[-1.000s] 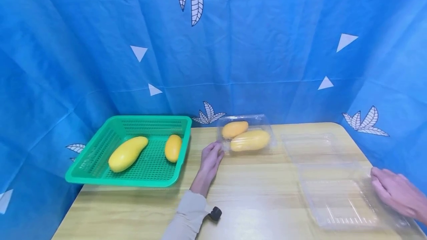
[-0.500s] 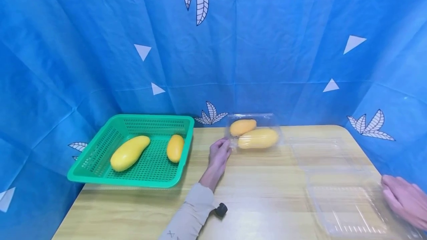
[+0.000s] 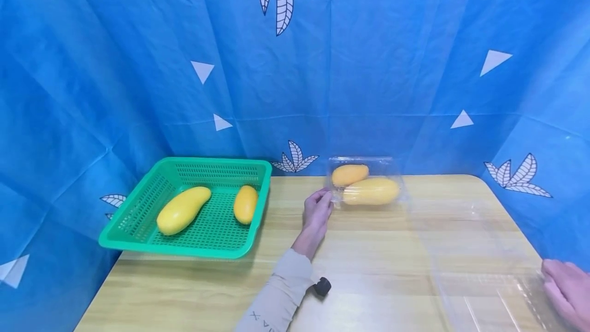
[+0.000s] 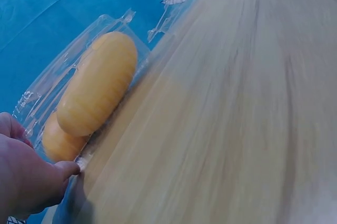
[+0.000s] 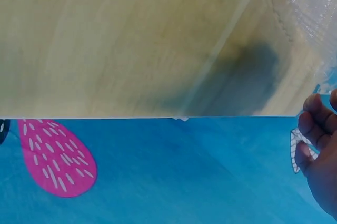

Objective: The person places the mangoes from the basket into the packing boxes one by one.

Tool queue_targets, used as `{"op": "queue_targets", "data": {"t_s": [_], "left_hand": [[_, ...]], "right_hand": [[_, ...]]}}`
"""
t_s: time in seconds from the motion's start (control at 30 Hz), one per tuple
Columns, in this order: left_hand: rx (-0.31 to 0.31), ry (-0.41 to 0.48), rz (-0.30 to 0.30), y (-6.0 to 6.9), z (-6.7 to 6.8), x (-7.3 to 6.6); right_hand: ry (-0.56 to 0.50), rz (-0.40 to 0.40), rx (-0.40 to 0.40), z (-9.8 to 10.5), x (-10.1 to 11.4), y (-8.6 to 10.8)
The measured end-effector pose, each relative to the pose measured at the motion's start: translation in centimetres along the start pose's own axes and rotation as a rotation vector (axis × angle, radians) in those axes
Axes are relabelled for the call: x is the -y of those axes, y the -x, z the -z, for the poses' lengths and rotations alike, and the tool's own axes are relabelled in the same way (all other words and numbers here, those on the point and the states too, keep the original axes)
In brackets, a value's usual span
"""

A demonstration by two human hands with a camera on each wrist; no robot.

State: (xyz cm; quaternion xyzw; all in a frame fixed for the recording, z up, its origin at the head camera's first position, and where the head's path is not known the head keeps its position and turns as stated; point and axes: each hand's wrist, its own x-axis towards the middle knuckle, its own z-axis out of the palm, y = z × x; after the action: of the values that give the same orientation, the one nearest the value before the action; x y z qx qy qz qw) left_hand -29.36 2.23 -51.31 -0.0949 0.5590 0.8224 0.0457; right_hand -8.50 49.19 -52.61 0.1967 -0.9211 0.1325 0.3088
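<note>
My left hand point(image 3: 318, 214) pinches the left near corner of a clear plastic clamshell box point(image 3: 364, 162), which stands against the curtain. Two fruits that look like mangoes lie in it: a smaller orange one point(image 3: 350, 174) and a longer yellow one point(image 3: 372, 191). The left wrist view has my thumb point(image 4: 67, 169) at the box's lower corner. At the table's right edge my right hand point(image 3: 568, 291) holds the side of a second clear clamshell box point(image 3: 488, 283), spread open flat. The right wrist view shows curled fingers point(image 5: 316, 116) at that plastic's edge, partly out of frame.
A green plastic basket point(image 3: 195, 251) stands at the left, holding a long yellow mango point(image 3: 183, 211) and a smaller orange one point(image 3: 246, 204). A blue curtain point(image 3: 392, 55) rises behind the wooden table point(image 3: 369, 255) and hangs at both sides.
My left hand has slid the filled box to the right along the back. My right hand and the spread box have moved nearer to me. The head view has turned slightly left.
</note>
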Motion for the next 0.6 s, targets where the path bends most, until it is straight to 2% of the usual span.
{"op": "queue_targets", "data": {"t_s": [0.33,0.6], "left_hand": [[-0.010,0.012,0.006,-0.2,-1.2,0.5],[0.008,-0.013,0.019,0.1,-3.0,0.9]], "right_hand": [[0.091,-0.056,0.059,0.9,1.4,1.3],[0.132,-0.062,0.074,1.3,1.8,2.2]]}}
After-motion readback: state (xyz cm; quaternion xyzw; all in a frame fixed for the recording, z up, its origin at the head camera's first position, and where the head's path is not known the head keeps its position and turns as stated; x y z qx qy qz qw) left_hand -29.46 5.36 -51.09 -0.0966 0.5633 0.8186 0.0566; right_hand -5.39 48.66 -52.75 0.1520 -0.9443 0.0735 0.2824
